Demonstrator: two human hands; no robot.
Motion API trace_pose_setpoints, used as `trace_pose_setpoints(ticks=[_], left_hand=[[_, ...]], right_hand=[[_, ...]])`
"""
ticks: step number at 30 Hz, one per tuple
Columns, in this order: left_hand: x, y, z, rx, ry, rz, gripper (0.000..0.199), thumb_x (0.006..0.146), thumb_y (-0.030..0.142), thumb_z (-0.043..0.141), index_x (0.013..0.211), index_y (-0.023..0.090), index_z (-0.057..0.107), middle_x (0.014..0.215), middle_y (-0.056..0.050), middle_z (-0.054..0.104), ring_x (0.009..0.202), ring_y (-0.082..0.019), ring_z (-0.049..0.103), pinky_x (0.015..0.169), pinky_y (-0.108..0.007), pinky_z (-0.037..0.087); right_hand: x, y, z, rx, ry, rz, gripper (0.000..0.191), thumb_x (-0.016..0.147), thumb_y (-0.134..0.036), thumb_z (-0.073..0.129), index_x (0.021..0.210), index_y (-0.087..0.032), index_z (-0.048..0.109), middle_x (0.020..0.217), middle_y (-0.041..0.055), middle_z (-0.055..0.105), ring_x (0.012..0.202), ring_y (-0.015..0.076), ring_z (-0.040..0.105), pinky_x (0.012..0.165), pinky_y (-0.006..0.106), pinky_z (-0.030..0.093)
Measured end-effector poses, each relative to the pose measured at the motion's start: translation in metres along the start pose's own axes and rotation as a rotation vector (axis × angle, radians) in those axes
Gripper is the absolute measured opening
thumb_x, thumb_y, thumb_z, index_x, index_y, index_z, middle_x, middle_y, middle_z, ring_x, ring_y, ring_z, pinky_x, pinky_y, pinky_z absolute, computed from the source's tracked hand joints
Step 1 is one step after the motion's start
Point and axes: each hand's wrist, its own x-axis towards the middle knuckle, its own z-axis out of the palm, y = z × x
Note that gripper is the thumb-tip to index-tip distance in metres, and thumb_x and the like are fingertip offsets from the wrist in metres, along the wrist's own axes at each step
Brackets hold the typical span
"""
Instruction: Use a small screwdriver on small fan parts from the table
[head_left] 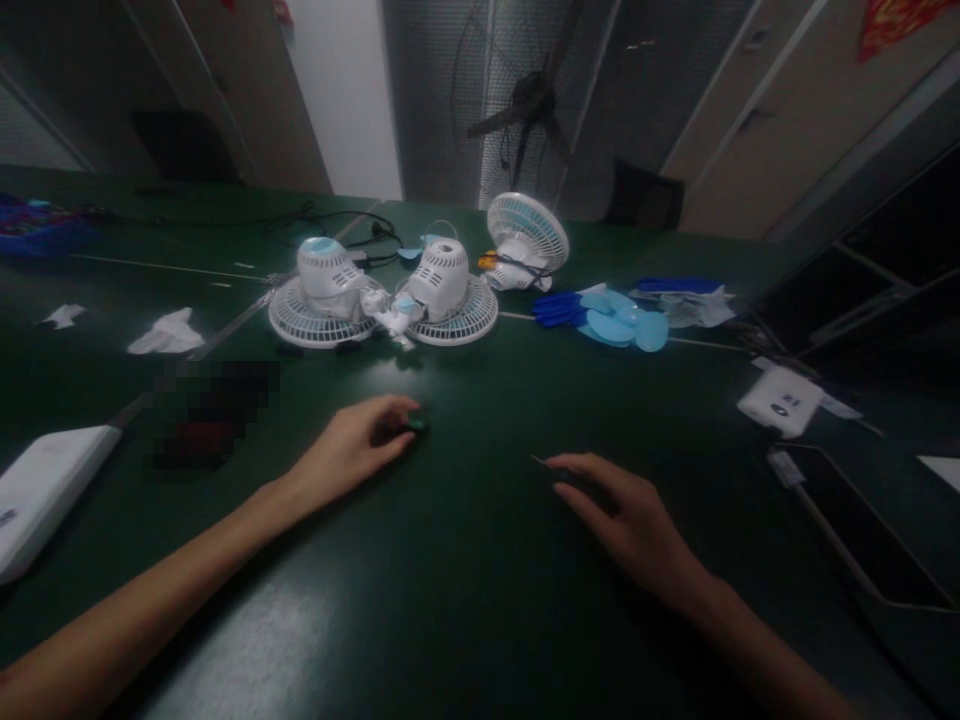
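My left hand (367, 440) is low over the table, fingers curled and thumb closing on a small dark green piece (417, 424), too dim to name. My right hand (626, 515) rests farther right, thumb and forefinger stretched left with a slight gap. A thin pale sliver (538, 460) sticks out at the forefinger's tip; its kind is unclear. Beyond the hands, two white fans lie grille-down: a left fan (330, 285) and a middle fan (444, 285). Behind them, a third fan (527, 240) is tilted up. Light blue fan blades (622, 320) lie to the right.
The green table (480, 600) carries crumpled white tissue (169, 332), a white box (52, 490) and a blurred-out dark patch (214, 415) at left. At right are a white device (781, 400), a phone (862, 520) with a cable, and blue gloves (559, 308). A large floor fan (532, 95) stands behind.
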Motion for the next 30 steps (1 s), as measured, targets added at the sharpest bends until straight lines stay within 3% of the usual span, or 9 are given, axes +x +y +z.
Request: trace_pose_setpoints(ticks=[4, 8, 17, 24, 27, 30], left_hand=[[-0.012, 0.047, 0.044, -0.147, -0.154, 0.194, 0.035, 0.096, 0.028, 0.067, 0.131, 0.028, 0.064, 0.111, -0.006, 0.071, 0.097, -0.019, 0.068, 0.083, -0.033, 0.057], [-0.015, 0.063, 0.064, -0.191, -0.173, 0.295, 0.027, 0.097, 0.024, 0.066, 0.124, 0.027, 0.066, 0.110, -0.006, 0.071, 0.102, -0.021, 0.066, 0.091, -0.038, 0.055], [-0.016, 0.060, 0.063, -0.202, -0.168, 0.319, 0.026, 0.095, 0.017, 0.065, 0.119, 0.025, 0.067, 0.113, -0.007, 0.070, 0.105, -0.022, 0.063, 0.094, -0.040, 0.053], [-0.016, 0.064, 0.063, -0.168, -0.173, 0.311, 0.026, 0.096, 0.014, 0.063, 0.120, 0.023, 0.067, 0.113, -0.006, 0.069, 0.107, -0.021, 0.062, 0.097, -0.039, 0.051], [-0.017, 0.065, 0.063, -0.163, -0.170, 0.296, 0.025, 0.096, 0.014, 0.063, 0.119, 0.022, 0.067, 0.112, -0.006, 0.069, 0.105, -0.021, 0.061, 0.095, -0.039, 0.050], [-0.017, 0.065, 0.062, -0.178, -0.165, 0.290, 0.023, 0.096, 0.016, 0.064, 0.118, 0.021, 0.068, 0.111, -0.005, 0.069, 0.104, -0.021, 0.062, 0.094, -0.038, 0.050]], right_hand=[[-0.006, -0.019, 0.013, -0.025, -0.124, -0.070, 0.028, 0.106, -0.028, 0.055, 0.133, -0.028, 0.064, 0.112, 0.0052, 0.073, 0.095, 0.0187, 0.073, 0.080, 0.030, 0.060], [-0.010, -0.030, 0.017, -0.082, -0.165, -0.135, 0.027, 0.105, -0.024, 0.053, 0.129, -0.025, 0.066, 0.107, 0.0058, 0.073, 0.088, 0.0167, 0.072, 0.074, 0.028, 0.057], [-0.017, -0.020, 0.006, -0.124, -0.128, -0.122, 0.028, 0.103, -0.020, 0.052, 0.125, -0.022, 0.068, 0.101, 0.0067, 0.073, 0.081, 0.0169, 0.071, 0.068, 0.028, 0.056], [-0.013, -0.022, 0.026, -0.261, -0.020, 0.088, 0.034, 0.094, -0.038, 0.072, 0.126, -0.026, 0.066, 0.114, 0.0044, 0.076, 0.094, 0.0235, 0.076, 0.078, 0.035, 0.060], [-0.009, -0.027, 0.034, -0.240, -0.074, 0.117, 0.023, 0.095, -0.025, 0.069, 0.117, -0.029, 0.071, 0.107, 0.0003, 0.077, 0.088, 0.0213, 0.076, 0.078, 0.034, 0.059], [-0.006, -0.030, 0.035, -0.186, -0.085, 0.150, 0.026, 0.091, -0.016, 0.068, 0.112, -0.029, 0.073, 0.104, -0.0011, 0.078, 0.088, 0.0210, 0.076, 0.079, 0.034, 0.058]])
